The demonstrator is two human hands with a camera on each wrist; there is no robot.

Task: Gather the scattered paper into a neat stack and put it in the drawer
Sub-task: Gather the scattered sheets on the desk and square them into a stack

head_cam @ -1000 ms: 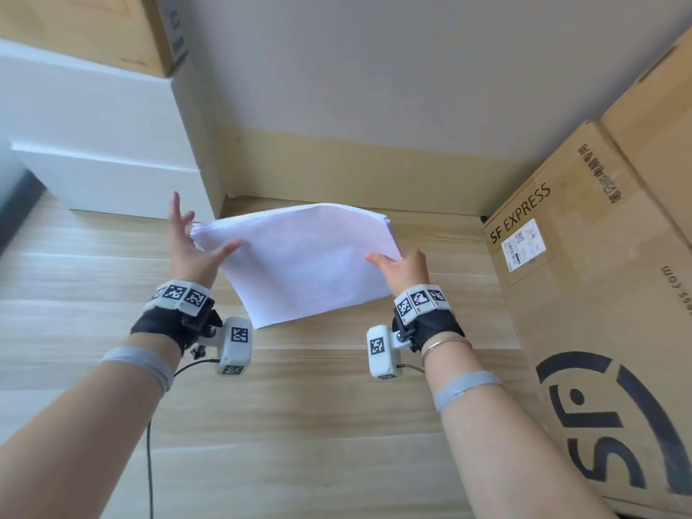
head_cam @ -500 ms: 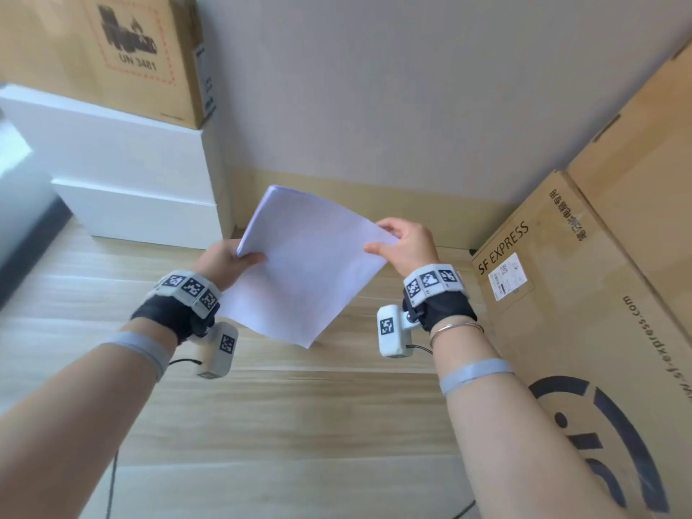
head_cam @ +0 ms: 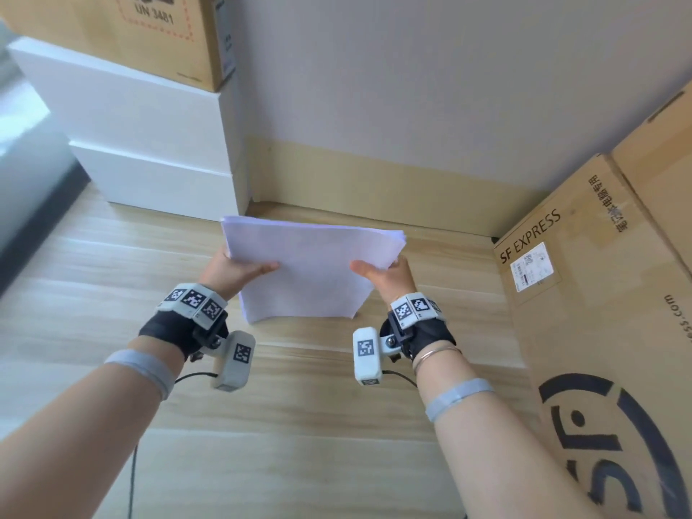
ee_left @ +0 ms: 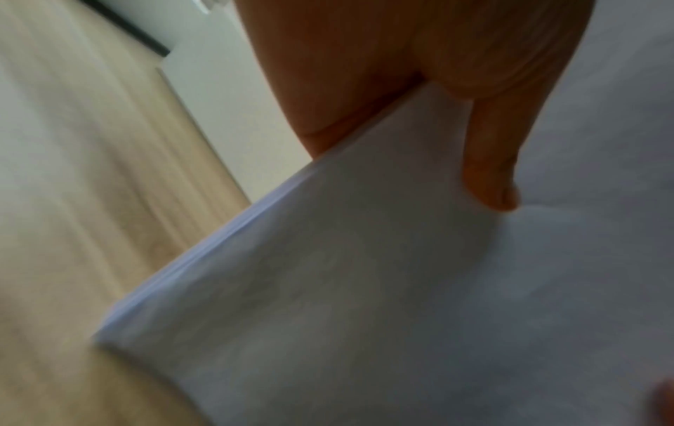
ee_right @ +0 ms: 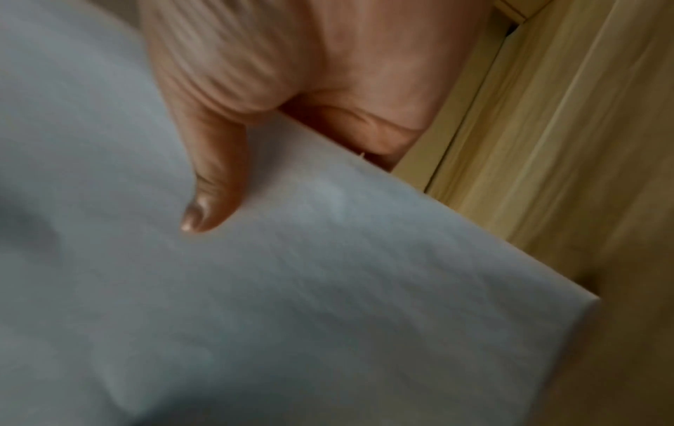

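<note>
the paper stack [head_cam: 307,271] is held up over the wooden floor [head_cam: 299,425], one stack between two hands. the left hand [head_cam: 234,271] is closed on its left edge, thumb lying flat on the top sheet and the other fingers hidden underneath; the right hand [head_cam: 385,273] takes the right edge in the same grip, thumb on top. in the left wrist view the thumb [ee_left: 488,161] presses the sheets [ee_left: 364,288] down, and the layered edge shows beside it. the right wrist view shows its thumb [ee_right: 215,173] on the paper [ee_right: 291,288] with a near corner hanging free over the floor.

ahead of the grip, the far edge of the stack stops short of the skirting board [head_cam: 374,181] and wall. to the left of the left grip stands one white cabinet [head_cam: 142,144] with one cardboard box [head_cam: 131,31] on top; to the right of the right grip stand two cardboard boxes, the nearer marked sf express [head_cam: 599,331]. open floor lies below and behind both hands.

half a second ago the stack was tilted steeply with a corner pointing down; now it lies nearly level and squared between the hands.
</note>
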